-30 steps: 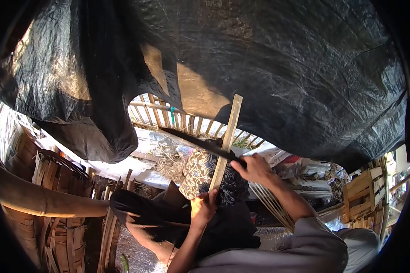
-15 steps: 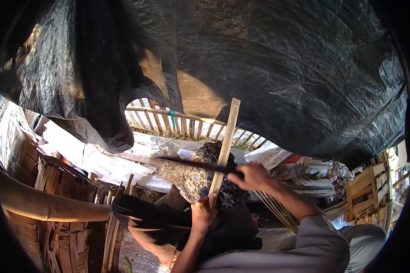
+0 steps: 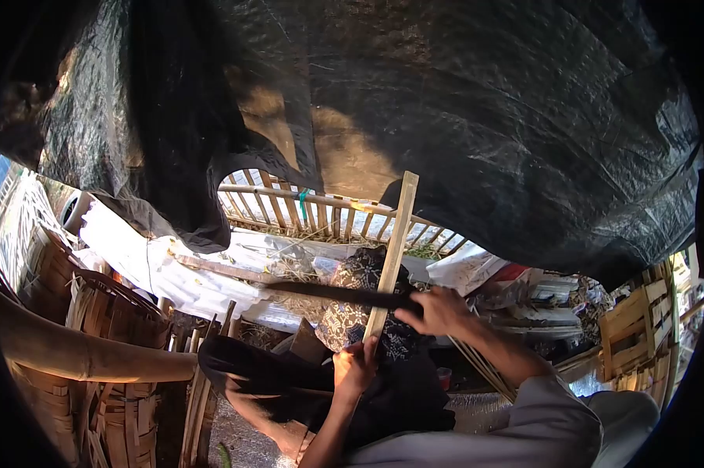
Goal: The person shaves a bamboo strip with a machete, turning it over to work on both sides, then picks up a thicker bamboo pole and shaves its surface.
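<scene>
A pale flat bamboo strip (image 3: 396,240) stands nearly upright in front of the body, leaning slightly right at its top. My left hand (image 3: 355,368) is closed round its lower end, above the lap. Closed on the dark handle of a long knife (image 3: 328,292) is my right hand (image 3: 438,310), right of the strip. The dark blade points left and crosses the strip a little above my left hand. Behind the strip lies a patterned dark and cream cloth (image 3: 348,300) over the legs.
Black sheeting (image 3: 485,117) hangs low overhead and ahead. A thick bamboo pole (image 3: 94,355) and woven baskets (image 3: 118,413) are at the left. Beyond the cloth is a slatted bamboo fence (image 3: 328,214). Thin strips (image 3: 485,366) lie by the right forearm; a wooden crate (image 3: 631,331) is farther right.
The view has shifted slightly. My right hand and the knife are a little lower against the strip, and the blade shows more sharply. Both hands keep their holds.
</scene>
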